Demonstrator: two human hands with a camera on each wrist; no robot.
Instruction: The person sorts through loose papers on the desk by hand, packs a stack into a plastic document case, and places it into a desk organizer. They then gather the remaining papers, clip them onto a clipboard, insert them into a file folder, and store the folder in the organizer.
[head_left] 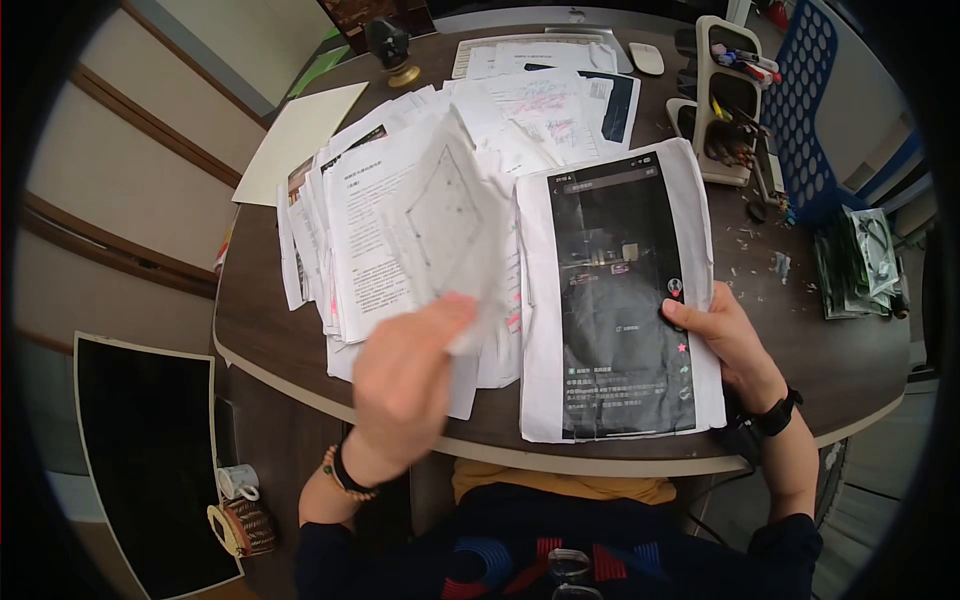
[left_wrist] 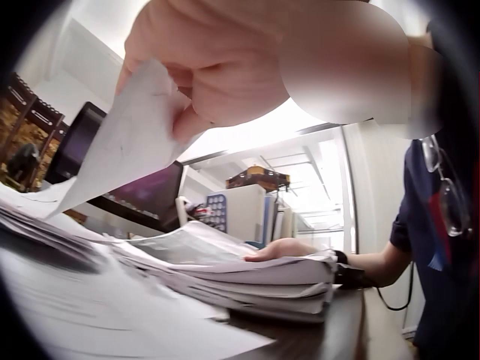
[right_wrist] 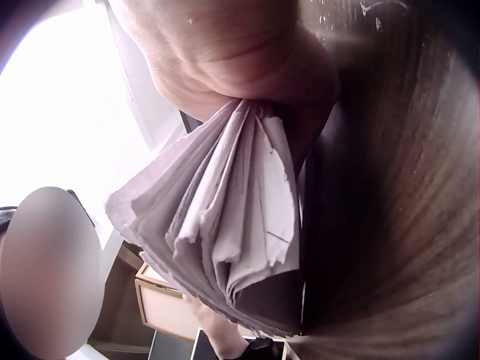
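My left hand [head_left: 405,385] pinches a sheet of paper [head_left: 448,215] by its near edge, raised over the spread papers on the left. The sheet bears a faint drawn outline and is blurred. In the left wrist view, this sheet [left_wrist: 124,142] slants down from the fingers to the pile. My right hand [head_left: 735,345] grips the right edge of a thick stack of papers [head_left: 540,330], thumb on top. A dark printed phone-screen page [head_left: 625,320] tops the stack. From the right wrist, the stack's worn page edges [right_wrist: 217,202] fan out below the palm.
Loose printed papers [head_left: 365,240] cover the left of the desk. At the back stand a keyboard [head_left: 480,48], a mouse [head_left: 646,58] and a pen organizer [head_left: 735,95]. A blue perforated holder [head_left: 800,110] and plastic packets [head_left: 865,265] sit on the right, near paper scraps [head_left: 780,265].
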